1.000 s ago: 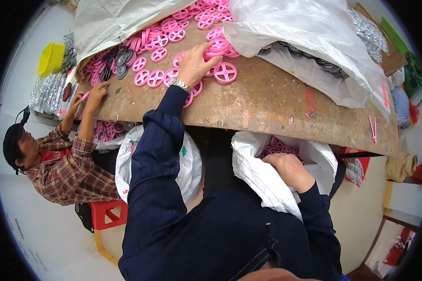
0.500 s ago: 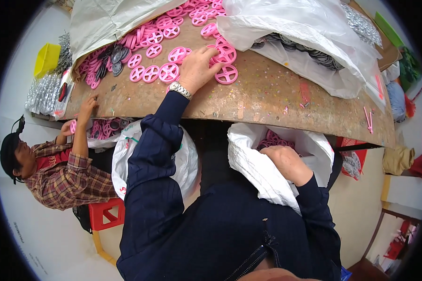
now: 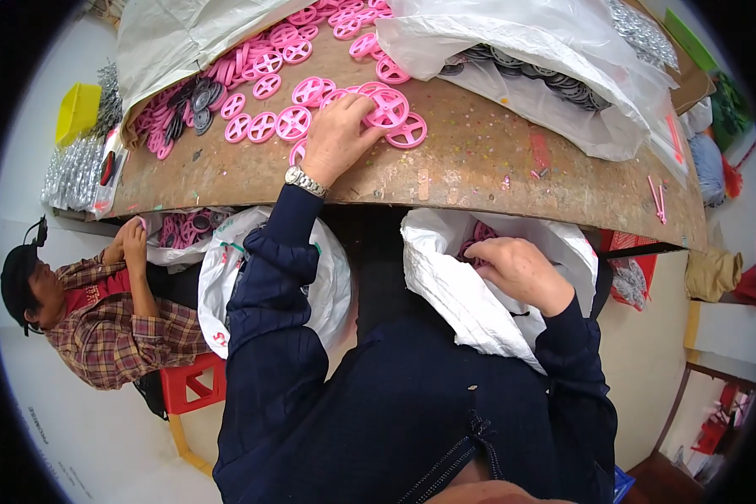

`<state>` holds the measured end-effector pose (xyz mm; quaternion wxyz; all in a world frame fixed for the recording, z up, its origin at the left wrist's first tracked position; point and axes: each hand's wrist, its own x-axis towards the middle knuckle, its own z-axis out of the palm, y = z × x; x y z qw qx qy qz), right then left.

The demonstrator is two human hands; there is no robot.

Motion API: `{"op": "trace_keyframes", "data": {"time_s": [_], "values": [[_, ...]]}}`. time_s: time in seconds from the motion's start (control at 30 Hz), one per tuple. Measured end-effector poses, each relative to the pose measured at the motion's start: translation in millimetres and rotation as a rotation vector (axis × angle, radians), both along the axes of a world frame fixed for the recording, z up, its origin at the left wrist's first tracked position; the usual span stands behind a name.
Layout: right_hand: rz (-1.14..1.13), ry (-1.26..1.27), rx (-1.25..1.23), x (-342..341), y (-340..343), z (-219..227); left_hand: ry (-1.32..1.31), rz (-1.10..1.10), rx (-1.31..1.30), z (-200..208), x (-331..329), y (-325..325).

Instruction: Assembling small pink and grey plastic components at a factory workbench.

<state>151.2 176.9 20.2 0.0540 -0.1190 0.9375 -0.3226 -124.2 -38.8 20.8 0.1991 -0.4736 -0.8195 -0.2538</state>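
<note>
My left hand (image 3: pixel 338 139), with a metal-band watch at the wrist, is over the table, thumb and fingers closed on a pink spoked wheel (image 3: pixel 387 109). Another pink wheel (image 3: pixel 406 131) lies flat just beneath and to the right of it. More loose pink wheels (image 3: pixel 294 123) lie to the left of this hand. Lower right, my right hand (image 3: pixel 525 270) is at the mouth of an open white sack (image 3: pixel 445 290), its fingers curled by pink pieces (image 3: pixel 481 230) inside. What those fingers hold, if anything, is hidden.
A pile of pink and dark grey wheels (image 3: pixel 202 105) spills from a sack on the table (image 3: pixel 479 172). A clear-white bag (image 3: pixel 563 126) holds dark discs. Another white sack (image 3: pixel 332 277) hangs below the edge. A co-worker (image 3: pixel 101 311) sits at the left, hands raised.
My left hand has drawn the pink wheel slightly left and toward me. My right hand has risen a little, its fingers showing more. The co-worker's hands have come together.
</note>
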Motion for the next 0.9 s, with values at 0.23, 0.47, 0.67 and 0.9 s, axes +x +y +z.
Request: {"op": "trace_keyframes", "data": {"time_s": [0.23,0.47,0.67,0.9], "values": [[-0.026,0.051,-0.002,-16,10,22,-0.016,0.018,0.038,7,18,-13],[-0.299,0.162,-0.368,-52,14,38,-0.080,-0.127,0.136,23,66,-1],[-0.411,0.090,-0.704,-77,13,47,-0.237,-0.250,0.279,13,104,23],[-0.268,0.142,-0.820,-70,14,43,-1.619,-0.523,0.700,-4,127,35]]}}
